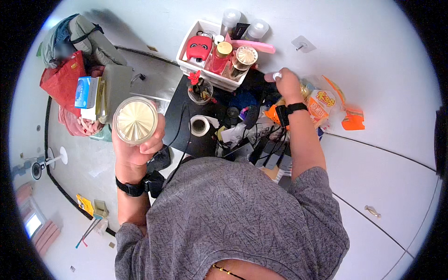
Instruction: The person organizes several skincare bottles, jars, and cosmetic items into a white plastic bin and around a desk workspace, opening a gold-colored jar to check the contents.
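On the left, my left hand (140, 154) grips a round container with a ridged gold lid (135, 120), its lid facing up at me. The hand hides most of the container's body. My right hand (289, 85) reaches over the right side of the black table (176, 112), its fingers curled in. A small white thing (277, 76) shows at those fingers, with a blurred pinkish part beyond it; I cannot tell whether it is held or worn. Close to the right hand stands a white storage box (189, 66) holding a similar gold-lidded jar (245, 57), a red bottle with a gold cap (221, 57) and a red case (199, 48).
A cup with a red flower (200, 91) and a paper roll (200, 126) stand on the table. Snack packets (320, 105) and cables crowd its right side. Two clear-capped bottles (231, 17) stand behind the box. A blue carton (86, 92) and bags lie left.
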`<state>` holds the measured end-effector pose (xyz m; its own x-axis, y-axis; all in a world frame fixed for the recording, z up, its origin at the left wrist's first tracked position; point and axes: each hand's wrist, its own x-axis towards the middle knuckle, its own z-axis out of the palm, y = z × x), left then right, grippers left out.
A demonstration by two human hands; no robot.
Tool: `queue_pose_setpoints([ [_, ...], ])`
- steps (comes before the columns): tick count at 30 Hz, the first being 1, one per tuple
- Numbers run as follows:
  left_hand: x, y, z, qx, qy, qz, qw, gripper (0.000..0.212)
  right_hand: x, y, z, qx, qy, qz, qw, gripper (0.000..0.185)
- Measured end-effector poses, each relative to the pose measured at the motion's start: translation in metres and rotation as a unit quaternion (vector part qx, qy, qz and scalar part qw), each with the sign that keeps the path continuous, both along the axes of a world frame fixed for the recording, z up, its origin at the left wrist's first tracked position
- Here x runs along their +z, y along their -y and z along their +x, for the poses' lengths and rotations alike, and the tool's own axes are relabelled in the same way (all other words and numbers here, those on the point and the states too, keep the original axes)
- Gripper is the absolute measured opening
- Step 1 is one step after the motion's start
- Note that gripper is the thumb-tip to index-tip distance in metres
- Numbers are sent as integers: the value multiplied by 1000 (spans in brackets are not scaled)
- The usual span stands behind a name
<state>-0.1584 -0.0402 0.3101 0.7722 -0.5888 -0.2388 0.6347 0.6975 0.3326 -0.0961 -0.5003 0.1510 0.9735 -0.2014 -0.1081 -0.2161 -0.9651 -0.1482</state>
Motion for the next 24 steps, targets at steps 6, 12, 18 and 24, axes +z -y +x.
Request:
queue_pose_setpoints([
  [6,3,7,2,-22,-19,8,1000,42,52,17,-28,-114,58,379,917,27],
  [12,1,10,6,-38,6,-3,999,47,141,5,-63,-70,52,504,860,25],
  [18,2,7,1,-14,0,-5,1000,47,189,-15,-62,-12,70,524,849,25],
  [24,-2,-2,-2,-10,-29,-4,1000,64,239,-65,-18,52,147,521,839,24],
])
